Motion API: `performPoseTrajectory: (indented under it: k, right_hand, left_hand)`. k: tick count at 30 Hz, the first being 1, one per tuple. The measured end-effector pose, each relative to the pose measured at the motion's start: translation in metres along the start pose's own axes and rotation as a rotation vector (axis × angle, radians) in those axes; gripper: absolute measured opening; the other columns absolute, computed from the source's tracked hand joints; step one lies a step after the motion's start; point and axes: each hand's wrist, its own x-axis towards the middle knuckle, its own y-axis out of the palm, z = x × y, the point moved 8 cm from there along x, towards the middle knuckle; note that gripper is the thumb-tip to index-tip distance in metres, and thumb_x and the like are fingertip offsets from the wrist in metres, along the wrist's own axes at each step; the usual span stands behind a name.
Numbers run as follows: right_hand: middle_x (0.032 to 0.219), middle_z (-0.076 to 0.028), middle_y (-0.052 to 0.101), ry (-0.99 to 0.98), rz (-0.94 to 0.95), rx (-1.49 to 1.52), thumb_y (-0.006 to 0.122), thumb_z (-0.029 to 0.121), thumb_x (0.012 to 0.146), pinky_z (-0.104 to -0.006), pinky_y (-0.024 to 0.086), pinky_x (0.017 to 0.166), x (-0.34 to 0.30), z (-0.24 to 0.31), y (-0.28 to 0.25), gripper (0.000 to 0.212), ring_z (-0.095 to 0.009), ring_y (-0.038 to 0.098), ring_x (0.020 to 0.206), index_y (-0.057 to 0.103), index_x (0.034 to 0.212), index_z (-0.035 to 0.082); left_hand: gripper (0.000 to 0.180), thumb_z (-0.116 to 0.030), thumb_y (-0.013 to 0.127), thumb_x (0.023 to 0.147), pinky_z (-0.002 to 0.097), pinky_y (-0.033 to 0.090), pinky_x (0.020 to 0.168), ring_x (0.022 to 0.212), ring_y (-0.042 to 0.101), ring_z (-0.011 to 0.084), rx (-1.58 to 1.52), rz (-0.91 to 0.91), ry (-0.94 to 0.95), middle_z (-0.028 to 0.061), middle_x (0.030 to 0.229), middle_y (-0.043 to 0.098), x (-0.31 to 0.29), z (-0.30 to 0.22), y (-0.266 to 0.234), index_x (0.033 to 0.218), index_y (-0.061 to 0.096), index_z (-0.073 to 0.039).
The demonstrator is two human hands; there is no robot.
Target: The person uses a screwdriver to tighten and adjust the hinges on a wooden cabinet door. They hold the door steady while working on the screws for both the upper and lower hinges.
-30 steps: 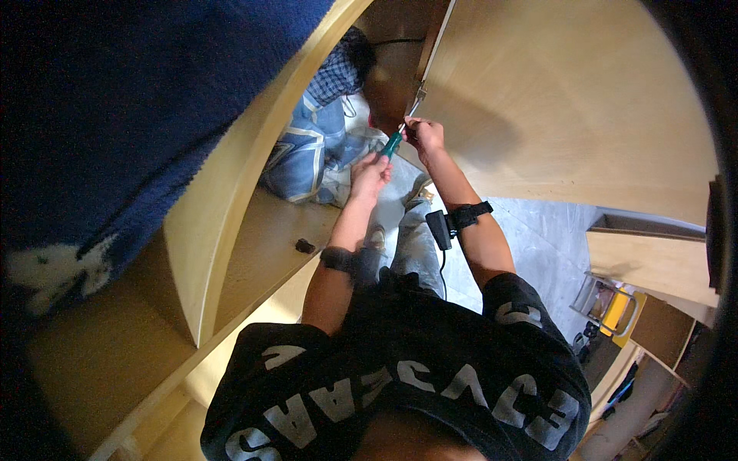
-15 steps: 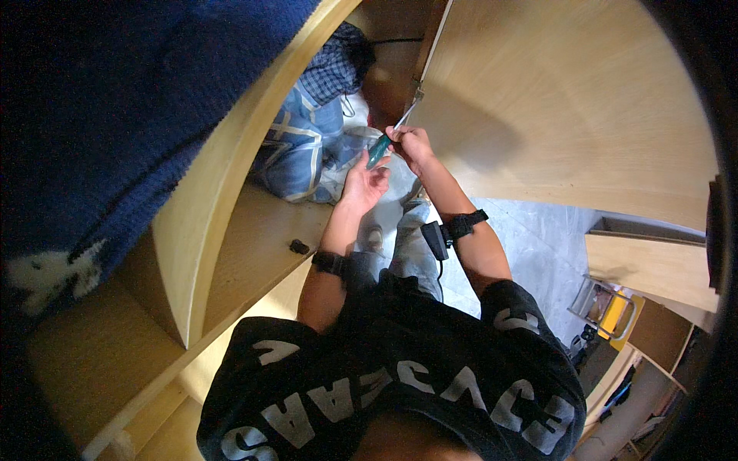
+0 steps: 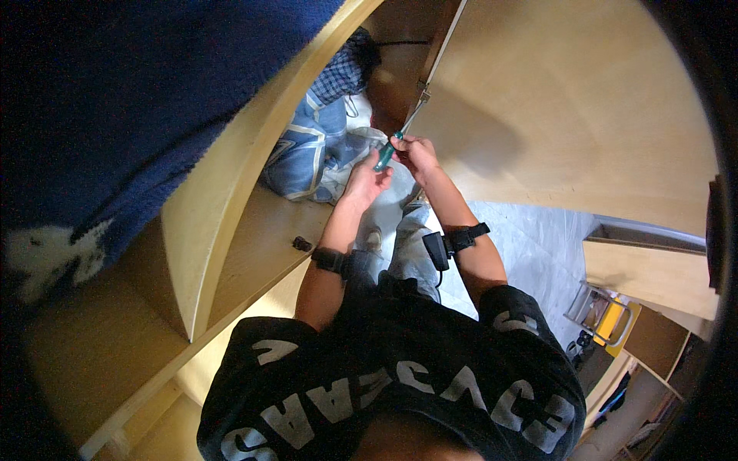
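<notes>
A screwdriver (image 3: 385, 157) with a green handle points up and to the right. Its thin metal shaft reaches toward a metal hinge (image 3: 423, 91) on the edge of the wooden cabinet door (image 3: 584, 92); I cannot tell whether the tip sits in a screw. My right hand (image 3: 419, 157) pinches the handle near the shaft. The butt end of the handle lies in my left hand (image 3: 367, 184), thumb and fingers curled around it.
Blue-and-white bundled fabric (image 3: 296, 157) and a checked cloth (image 3: 344, 73) fill the cabinet behind my hands. A small dark object (image 3: 302, 243) lies on the wooden shelf (image 3: 261, 238). A curved wooden panel (image 3: 204, 230) and navy fabric (image 3: 138, 92) stand at left, a yellow item (image 3: 613, 321) at right.
The view has shifted slightly, so the hinge and door edge appear a little further right. Both hands stay on the screwdriver, with the fingers slightly repositioned on its handle.
</notes>
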Motion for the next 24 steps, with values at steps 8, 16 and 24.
performPoseTrajectory:
  k: [8, 16, 24]
  right_hand:
    - [0.07, -0.007, 0.059, -0.165, -0.138, -0.147, 0.073, 0.014, 0.076, -0.0268, 0.044, 0.048, -0.004, -0.006, -0.001, 0.02, -0.015, 0.055, 0.056, 0.058, 0.075, 0.0]
    - [0.075, -0.005, 0.061, -0.126, -0.194, 0.032, 0.064, -0.003, 0.077, -0.027, 0.048, 0.058, -0.002, -0.004, -0.015, 0.005, -0.016, 0.058, 0.065, 0.061, 0.082, -0.002]
    - [0.08, -0.005, 0.061, -0.08, -0.07, 0.305, 0.061, 0.0, 0.08, -0.0254, 0.047, 0.064, -0.004, -0.016, -0.01, 0.01, -0.014, 0.057, 0.073, 0.06, 0.089, 0.001]
  left_hand:
    - [0.013, -0.01, 0.057, 0.084, 0.0362, 0.047, 0.066, 0.071, 0.058, 0.0234, 0.994, -0.474, 0.55, 0.0105, 0.077, 0.059, 0.002, -0.016, -0.003, 0.092, 0.053, -0.002]
    - [0.021, -0.02, 0.059, 0.086, 0.0286, 0.045, 0.056, 0.066, 0.056, 0.0201, 0.305, -0.276, 0.245, 0.0103, 0.077, 0.058, 0.0, -0.009, -0.003, 0.096, 0.051, -0.004]
    - [0.019, -0.018, 0.042, 0.095, 0.0235, 0.041, 0.055, 0.063, 0.049, 0.0158, -0.151, -0.247, 0.188, 0.013, 0.082, 0.054, 0.013, 0.004, -0.01, 0.101, 0.048, 0.0]
